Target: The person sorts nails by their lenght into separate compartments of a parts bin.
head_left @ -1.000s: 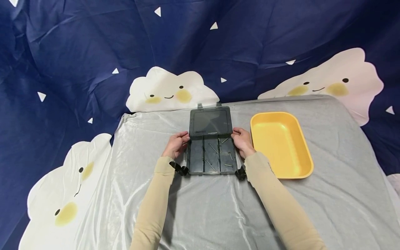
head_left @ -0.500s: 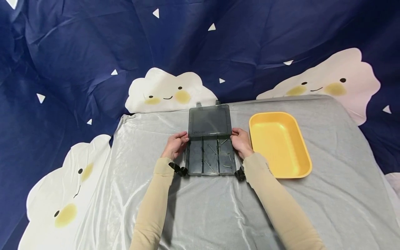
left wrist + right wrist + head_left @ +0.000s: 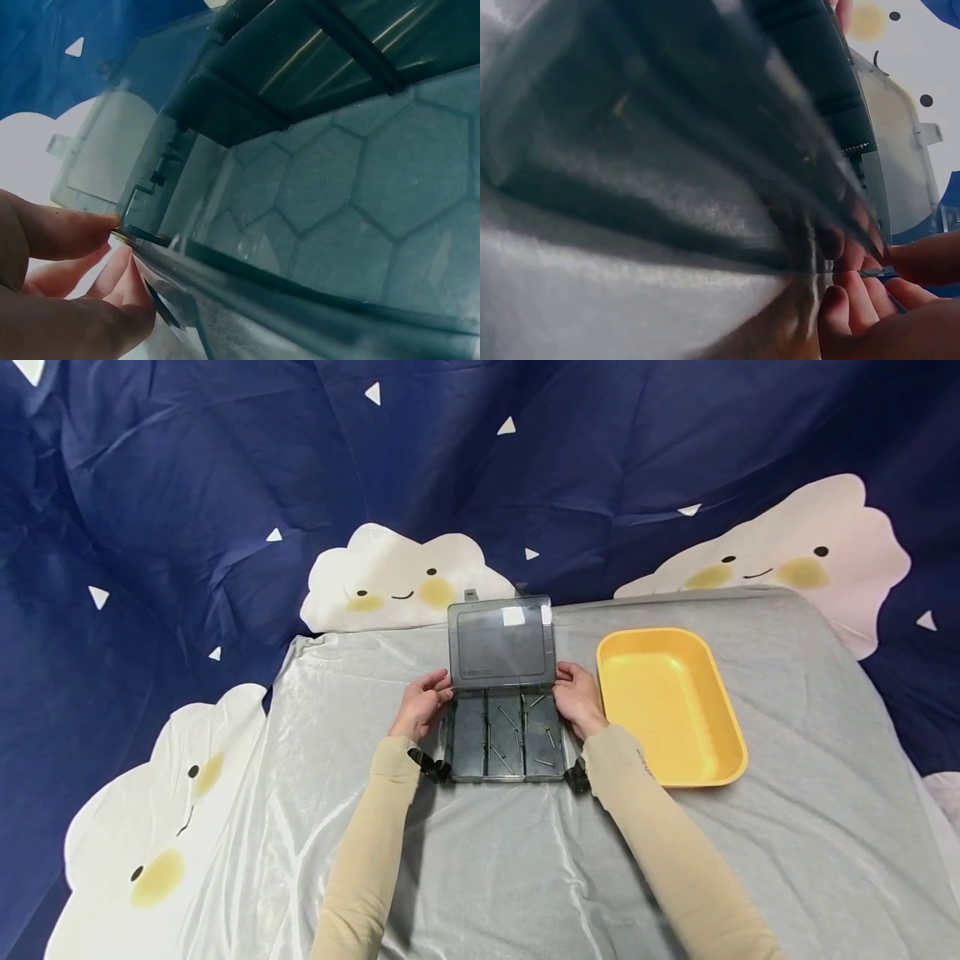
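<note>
A dark translucent compartment box [image 3: 468, 739] lies on the cloth, its hinged lid [image 3: 501, 642] raised at the back. Several metal screws [image 3: 543, 763] are scattered in its middle and right compartments. My left hand [image 3: 420, 706] pinches the box's left wall near the hinge; in the left wrist view the thumb and fingers [image 3: 71, 236] meet at that edge. On the opposite side, my right hand [image 3: 581, 702] grips the right wall by the hinge, fingers [image 3: 866, 300] against the edge in the right wrist view. Some fingertips are hidden by the box.
A yellow tray [image 3: 738, 739] stands to the right, close to my right forearm. Grey cloth [image 3: 495, 868] with wrinkles covers the table. Behind its back edge hangs a dark blue curtain [image 3: 450, 452] with cloud prints; the lid's latches reach up in front of it.
The lid has swung upward and stands more upright than before, with a bright reflection on it now. Both hands have stayed at the box's sides, and the box base has hardly moved.
</note>
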Available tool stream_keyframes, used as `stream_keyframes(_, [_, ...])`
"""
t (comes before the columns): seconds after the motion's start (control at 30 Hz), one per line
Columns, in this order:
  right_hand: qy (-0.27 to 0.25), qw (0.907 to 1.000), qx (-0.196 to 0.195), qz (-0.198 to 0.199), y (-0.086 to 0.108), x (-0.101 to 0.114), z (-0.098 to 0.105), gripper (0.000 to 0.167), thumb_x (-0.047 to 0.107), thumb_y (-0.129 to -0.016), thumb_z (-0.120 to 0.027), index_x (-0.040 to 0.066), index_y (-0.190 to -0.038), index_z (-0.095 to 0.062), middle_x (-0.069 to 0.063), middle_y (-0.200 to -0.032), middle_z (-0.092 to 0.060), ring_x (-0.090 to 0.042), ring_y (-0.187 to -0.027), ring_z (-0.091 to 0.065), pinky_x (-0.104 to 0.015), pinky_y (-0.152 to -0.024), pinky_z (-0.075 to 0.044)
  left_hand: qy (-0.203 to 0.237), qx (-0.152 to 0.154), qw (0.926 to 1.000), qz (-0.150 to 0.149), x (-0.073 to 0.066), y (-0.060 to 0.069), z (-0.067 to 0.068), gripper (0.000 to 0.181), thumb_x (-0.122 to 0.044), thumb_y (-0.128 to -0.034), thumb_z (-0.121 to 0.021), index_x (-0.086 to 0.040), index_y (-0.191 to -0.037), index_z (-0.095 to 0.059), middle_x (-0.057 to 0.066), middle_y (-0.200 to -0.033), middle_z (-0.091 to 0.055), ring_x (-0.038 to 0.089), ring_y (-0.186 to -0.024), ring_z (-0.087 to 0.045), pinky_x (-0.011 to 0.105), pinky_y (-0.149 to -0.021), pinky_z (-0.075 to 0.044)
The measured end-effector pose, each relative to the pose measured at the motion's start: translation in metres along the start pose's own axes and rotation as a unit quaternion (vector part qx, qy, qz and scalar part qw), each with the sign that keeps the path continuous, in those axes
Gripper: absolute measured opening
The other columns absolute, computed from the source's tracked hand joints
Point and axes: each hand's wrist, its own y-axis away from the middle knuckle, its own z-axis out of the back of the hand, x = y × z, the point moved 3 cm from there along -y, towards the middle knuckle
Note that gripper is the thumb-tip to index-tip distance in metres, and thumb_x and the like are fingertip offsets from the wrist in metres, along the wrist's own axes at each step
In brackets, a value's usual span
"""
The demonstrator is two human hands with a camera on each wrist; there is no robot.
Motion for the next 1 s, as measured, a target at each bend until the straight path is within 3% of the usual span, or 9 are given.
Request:
stream_keyframes(0.17, [0.022, 0.9997, -0.002, 0.008, 0.001, 0.002, 0.001, 0.057, -0.007, -0.088, -0.04, -0.001, -0.145, -0.038, -0.019, -0.145, -0.045, -0.033, -0.13, -0.047, -0.039, -0.11, -0.039, -0.026, -0.008, 0.9992, -0.029, -0.003, 0.001, -0.002, 0.058, 0.015, -0.0882, -0.052, -0.004, -0.143, -0.046, 0.021, -0.139, -0.051, 0.03, -0.12, -0.055, 0.017, -0.079, -0.048])
stream_keyframes(0.43, [0.049, 0.9984, -0.01, 0.029, 0.0, 0.004, 0.001, 0.055, -0.004, -0.09, -0.04, 0.0, -0.145, -0.04, -0.02, -0.141, -0.049, -0.032, -0.129, -0.05, -0.038, -0.11, -0.038, -0.079, -0.023, 0.9947, -0.062, -0.007, 0.002, -0.004, 0.059, 0.015, -0.0862, -0.052, -0.006, -0.141, -0.049, 0.02, -0.129, -0.054, 0.027, -0.111, -0.058, 0.025, -0.079, -0.048])
stream_keyframes(0.7, [0.074, 0.9965, -0.01, 0.038, 0.001, 0.011, 0.003, 0.063, 0.0, -0.088, -0.045, 0.011, -0.15, -0.036, -0.019, -0.136, -0.05, -0.031, -0.123, -0.05, -0.041, -0.109, -0.038, -0.11, -0.03, 0.9899, -0.083, -0.012, 0.008, -0.006, 0.059, 0.013, -0.0852, -0.055, -0.01, -0.14, -0.052, 0.02, -0.125, -0.055, 0.024, -0.103, -0.057, 0.024, -0.076, -0.047])
stream_keyframes(1.0, [0.071, 0.9969, -0.001, 0.035, 0.001, 0.013, 0.004, 0.063, 0.003, -0.09, -0.05, 0.01, -0.15, -0.035, -0.021, -0.141, -0.046, -0.034, -0.129, -0.048, -0.041, -0.109, -0.038, -0.126, -0.03, 0.9859, -0.106, -0.015, 0.009, -0.007, 0.053, 0.008, -0.0886, -0.054, -0.008, -0.139, -0.052, 0.021, -0.131, -0.056, 0.031, -0.116, -0.057, 0.027, -0.082, -0.047])
